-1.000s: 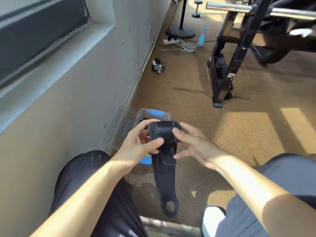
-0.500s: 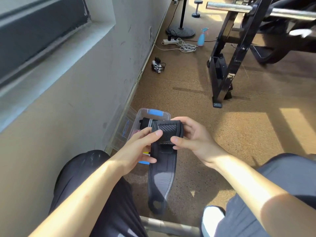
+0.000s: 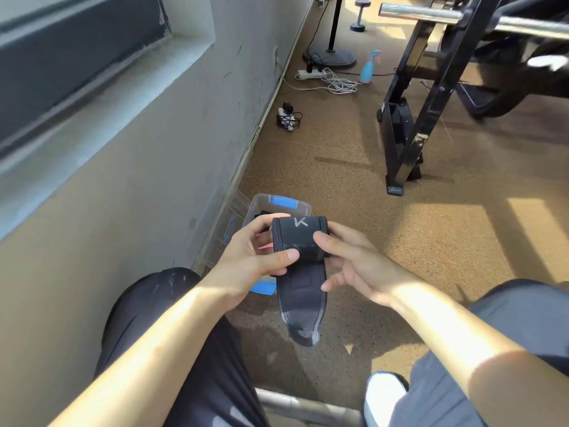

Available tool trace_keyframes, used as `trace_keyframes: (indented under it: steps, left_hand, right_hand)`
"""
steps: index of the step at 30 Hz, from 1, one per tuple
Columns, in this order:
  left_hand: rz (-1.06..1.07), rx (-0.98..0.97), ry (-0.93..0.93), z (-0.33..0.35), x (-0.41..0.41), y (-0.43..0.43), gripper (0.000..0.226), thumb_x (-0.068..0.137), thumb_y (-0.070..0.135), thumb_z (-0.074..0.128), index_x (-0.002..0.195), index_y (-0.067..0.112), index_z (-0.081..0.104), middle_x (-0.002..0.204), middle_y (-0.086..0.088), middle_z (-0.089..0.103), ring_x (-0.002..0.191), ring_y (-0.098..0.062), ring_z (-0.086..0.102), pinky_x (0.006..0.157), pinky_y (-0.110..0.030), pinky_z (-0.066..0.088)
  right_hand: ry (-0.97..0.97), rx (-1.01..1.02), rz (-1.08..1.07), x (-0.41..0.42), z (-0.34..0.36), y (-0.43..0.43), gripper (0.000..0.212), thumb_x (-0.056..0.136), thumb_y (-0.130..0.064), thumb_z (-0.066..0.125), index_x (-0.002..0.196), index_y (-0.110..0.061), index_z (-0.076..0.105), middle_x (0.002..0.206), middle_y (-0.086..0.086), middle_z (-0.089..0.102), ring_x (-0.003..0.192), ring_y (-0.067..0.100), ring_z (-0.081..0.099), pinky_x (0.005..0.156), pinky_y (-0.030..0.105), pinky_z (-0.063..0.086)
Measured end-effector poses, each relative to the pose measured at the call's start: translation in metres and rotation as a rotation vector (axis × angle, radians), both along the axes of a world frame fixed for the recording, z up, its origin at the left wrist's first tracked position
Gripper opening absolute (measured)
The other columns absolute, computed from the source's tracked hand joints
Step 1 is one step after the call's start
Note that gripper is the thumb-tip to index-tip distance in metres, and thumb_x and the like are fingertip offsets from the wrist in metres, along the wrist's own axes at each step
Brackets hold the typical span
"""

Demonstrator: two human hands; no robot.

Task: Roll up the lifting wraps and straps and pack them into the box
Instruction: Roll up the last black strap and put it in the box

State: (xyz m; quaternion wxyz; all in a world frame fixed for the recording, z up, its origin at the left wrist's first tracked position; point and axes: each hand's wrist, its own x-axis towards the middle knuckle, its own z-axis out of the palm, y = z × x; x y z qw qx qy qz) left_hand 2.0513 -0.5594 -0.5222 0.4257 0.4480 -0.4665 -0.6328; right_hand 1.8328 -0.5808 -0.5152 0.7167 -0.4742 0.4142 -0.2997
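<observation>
The left hand (image 3: 246, 260) and right hand (image 3: 354, 266) both pinch the black wrap (image 3: 300, 241), half rolled, above the clear box (image 3: 304, 208); something dark, maybe another wrap, sits inside.

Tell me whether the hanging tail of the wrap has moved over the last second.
Yes. The wrap's tail has shortened and its end risen toward the clear box as both hands, left hand and right hand, roll it up.

Hard sunlight patches on the floor (image 3: 446, 241), wide-angle bowing, blurred edges.
</observation>
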Motion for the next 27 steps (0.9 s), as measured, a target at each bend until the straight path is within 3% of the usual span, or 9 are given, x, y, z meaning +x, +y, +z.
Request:
trace_keyframes:
  steps: [5,11,14,18,20,24,27]
  left_hand:
    - [-0.086,0.12,-0.037,0.0046,-0.0003,0.0005,0.055,0.078,0.027,0.079,0.13,0.034,0.061,0.127,0.0,0.07,0.111,-0.018,0.069,0.061,-0.028,0.054]
    - [-0.166,0.237,-0.057,0.0077,-0.002,0.0028,0.055,0.085,0.06,0.066,0.13,0.028,0.061,0.125,-0.001,0.071,0.094,-0.019,0.071,0.055,-0.024,0.051]
    - [-0.106,0.241,-0.043,0.0063,-0.0019,0.0013,0.058,0.086,0.059,0.068,0.13,0.022,0.061,0.12,-0.005,0.07,0.089,-0.018,0.071,0.055,-0.025,0.052]
    - [-0.08,0.187,-0.009,0.0044,-0.0006,0.0003,0.045,0.088,0.041,0.075,0.129,0.024,0.063,0.127,-0.009,0.07,0.093,-0.016,0.071,0.059,-0.025,0.055]
    - [-0.058,0.154,0.033,0.0025,0.0003,-0.0008,0.049,0.084,0.031,0.077,0.129,0.024,0.062,0.132,-0.014,0.065,0.102,-0.02,0.071,0.063,-0.026,0.056]
    - [-0.062,0.084,0.036,-0.0002,0.0008,-0.0009,0.059,0.078,0.018,0.081,0.132,0.028,0.059,0.134,-0.016,0.061,0.111,-0.023,0.07,0.077,-0.03,0.057]
    - [-0.093,0.051,0.02,-0.0005,0.0002,-0.0012,0.068,0.076,0.013,0.081,0.136,0.032,0.056,0.135,-0.012,0.062,0.111,-0.021,0.069,0.08,-0.033,0.057]
  right_hand:
    - [-0.084,-0.046,-0.055,-0.0025,-0.0034,-0.0026,0.048,0.091,-0.023,0.07,0.137,-0.015,0.058,0.133,0.013,0.065,0.105,0.027,0.068,0.058,0.031,0.059]
    - [-0.035,-0.146,-0.087,-0.0037,-0.0066,-0.0032,0.063,0.082,-0.002,0.076,0.138,-0.023,0.056,0.126,0.009,0.07,0.107,0.027,0.07,0.064,0.034,0.062]
    - [0.016,-0.231,-0.058,-0.0006,-0.0089,-0.0008,0.066,0.084,0.01,0.074,0.135,-0.027,0.056,0.133,0.001,0.066,0.111,0.02,0.069,0.066,0.036,0.062]
    - [0.081,-0.24,-0.033,0.0007,-0.0087,0.0001,0.073,0.083,0.012,0.074,0.136,-0.034,0.055,0.133,-0.007,0.065,0.115,0.022,0.068,0.064,0.037,0.061]
    - [0.071,-0.178,0.003,-0.0007,-0.0081,-0.0009,0.073,0.084,0.006,0.076,0.14,-0.036,0.053,0.131,-0.004,0.066,0.111,0.028,0.07,0.062,0.036,0.059]
    - [0.026,-0.005,0.061,-0.0017,-0.0038,-0.0023,0.051,0.089,-0.038,0.072,0.137,-0.031,0.057,0.126,0.007,0.069,0.104,0.036,0.07,0.056,0.033,0.057]
    - [-0.005,0.003,0.028,-0.0028,-0.0041,-0.0033,0.045,0.092,-0.039,0.071,0.133,-0.024,0.061,0.122,0.01,0.071,0.098,0.031,0.068,0.054,0.03,0.056]
